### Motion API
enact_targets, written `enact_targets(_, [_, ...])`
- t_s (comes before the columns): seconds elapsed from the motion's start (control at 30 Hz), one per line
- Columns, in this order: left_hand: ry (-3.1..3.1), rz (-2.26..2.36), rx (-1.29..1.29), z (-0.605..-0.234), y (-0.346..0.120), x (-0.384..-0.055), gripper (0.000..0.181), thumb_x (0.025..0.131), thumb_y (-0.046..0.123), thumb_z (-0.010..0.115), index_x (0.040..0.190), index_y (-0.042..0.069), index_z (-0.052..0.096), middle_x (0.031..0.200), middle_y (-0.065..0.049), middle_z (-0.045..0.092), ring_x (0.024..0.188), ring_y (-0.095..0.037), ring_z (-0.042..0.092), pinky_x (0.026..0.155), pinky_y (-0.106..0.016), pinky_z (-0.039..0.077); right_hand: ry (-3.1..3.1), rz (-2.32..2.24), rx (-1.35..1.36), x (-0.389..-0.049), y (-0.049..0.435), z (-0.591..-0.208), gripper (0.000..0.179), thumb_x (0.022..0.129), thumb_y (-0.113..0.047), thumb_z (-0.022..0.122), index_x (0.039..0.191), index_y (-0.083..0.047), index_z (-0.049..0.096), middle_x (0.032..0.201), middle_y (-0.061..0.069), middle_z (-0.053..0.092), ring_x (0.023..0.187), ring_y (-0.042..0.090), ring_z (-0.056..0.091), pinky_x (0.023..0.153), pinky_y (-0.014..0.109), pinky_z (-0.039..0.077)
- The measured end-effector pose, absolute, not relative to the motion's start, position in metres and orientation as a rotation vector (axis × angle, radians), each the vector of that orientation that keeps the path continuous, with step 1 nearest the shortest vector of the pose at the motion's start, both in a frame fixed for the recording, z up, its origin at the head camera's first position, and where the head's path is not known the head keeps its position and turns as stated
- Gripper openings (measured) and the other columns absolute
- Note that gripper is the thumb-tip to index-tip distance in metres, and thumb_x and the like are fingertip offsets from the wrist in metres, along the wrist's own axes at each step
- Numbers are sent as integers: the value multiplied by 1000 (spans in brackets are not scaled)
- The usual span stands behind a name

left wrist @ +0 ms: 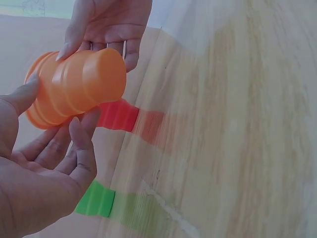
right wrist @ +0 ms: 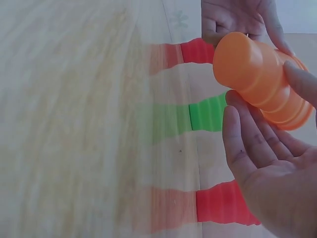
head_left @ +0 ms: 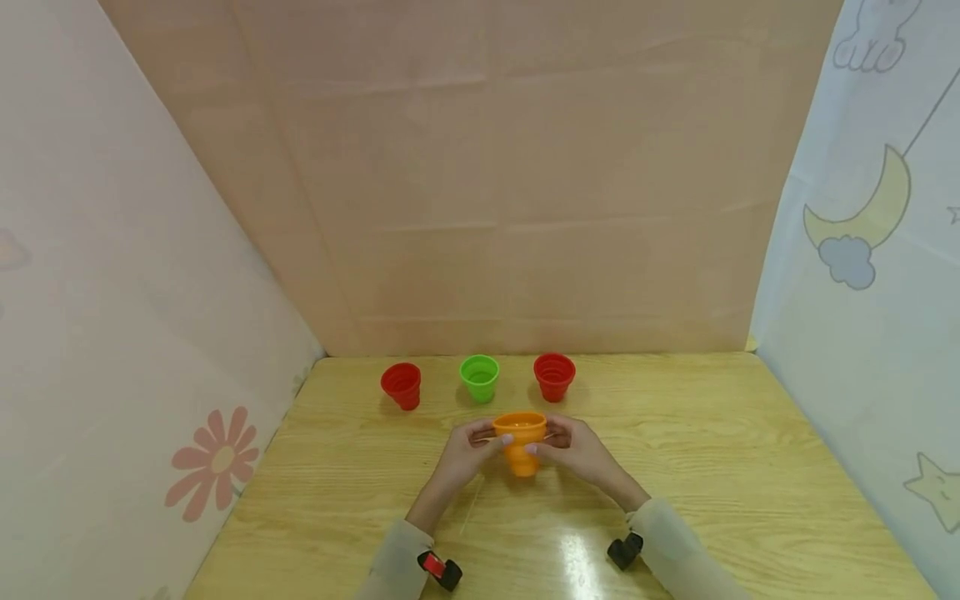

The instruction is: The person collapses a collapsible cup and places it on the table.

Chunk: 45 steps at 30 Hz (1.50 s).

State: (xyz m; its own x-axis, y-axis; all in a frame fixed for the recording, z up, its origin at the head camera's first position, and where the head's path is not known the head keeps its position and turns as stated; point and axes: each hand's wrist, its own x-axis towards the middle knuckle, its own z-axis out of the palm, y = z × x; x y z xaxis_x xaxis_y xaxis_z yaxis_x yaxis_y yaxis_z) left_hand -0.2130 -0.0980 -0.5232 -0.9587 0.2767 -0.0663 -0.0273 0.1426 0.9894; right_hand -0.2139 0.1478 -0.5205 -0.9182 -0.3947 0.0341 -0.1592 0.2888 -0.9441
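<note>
Fingers (left wrist: 81,148) and thumbs of both hands are closed on the orange cup (head_left: 521,442), the left hand (head_left: 461,458) and right hand (head_left: 585,454) pinching its wall from opposite sides, thumbs on the near face. Neither hand is plainly nearer; the cup sits between them, its long axis roughly upright, wide mouth up. Its underside shows in the right wrist view — it is held above the table (head_left: 712,467). Governing relation: the cup lies on the near side of a row — left red cup (head_left: 402,385), green cup (head_left: 480,378), right red cup (head_left: 554,377), all apart and mouth up — in line with the gap between the green cup and the right red cup.
</note>
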Motion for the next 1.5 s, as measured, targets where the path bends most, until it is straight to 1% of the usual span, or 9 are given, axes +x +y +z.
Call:
enact_targets(0.33, [2125,1936,201,-522,-95,-212,63,96,39,78,139,-3,63,137,-22,68,116,-27,73,94,-38,65,2336,-1697,-435,-214,149,-521,55,96,-31,78,137,4,62,126,20,73,103,19,74,86,25,63])
enact_targets(0.47, [2111,1969,202,-523,-99,-212,66,94,36,80,144,-3,59,143,-24,64,122,-31,71,94,-36,64,2324,-1701,-381,-213,147,-522,64,96,-31,78,141,10,58,128,24,72,111,26,74,92,32,64])
enact_targets(0.57, [2165,1957,243,-525,-101,-211,67,94,35,80,145,-3,59,145,-24,63,127,-34,68,98,-35,63,2309,-1707,-336,-212,146,-523,66,95,-31,78,142,11,57,131,26,71,117,32,72,96,38,63])
enact_targets(0.7, [2205,1939,253,-526,-102,-211,68,92,32,83,145,-3,59,144,-22,65,130,-35,66,104,-36,60,2309,-1716,-274,-209,145,-524,66,94,-31,80,140,10,59,131,25,71,116,30,72,95,38,63])
enact_targets(0.9, [2200,1933,243,-528,-102,-212,62,91,30,84,141,0,64,140,-20,68,126,-31,68,104,-39,60,2156,-1804,-277,-209,144,-524,66,96,-28,78,141,15,55,131,27,70,109,23,73,89,37,66])
enact_targets(1.1, [2172,1964,188,-529,-101,-210,54,90,27,85,135,2,69,129,-19,74,115,-24,73,96,-35,63,2078,-1837,-296,-210,146,-524,66,100,-31,73,143,15,52,135,29,68,107,21,74,92,41,65])
enact_targets(1.2, [2125,1991,137,-531,-99,-209,56,90,30,85,134,-1,69,126,-20,75,113,-23,75,95,-34,64,2094,-1841,-270,-209,149,-525,66,101,-32,72,145,14,51,136,28,67,106,22,75,94,44,65])
enact_targets(1.33, [2071,1989,79,-535,-98,-206,62,89,33,86,134,-5,67,124,-20,76,110,-21,75,95,-33,63,2123,-1868,-248,-207,154,-528,61,101,-32,72,144,7,55,138,26,67,106,21,75,94,40,65])
enact_targets(1.5, [1926,2022,84,-540,-96,-204,51,92,25,83,130,-7,69,117,-21,78,100,-19,78,91,-36,65,2140,-1884,-312,-206,159,-530,50,103,-31,70,141,1,62,139,24,67,107,15,75,95,36,64])
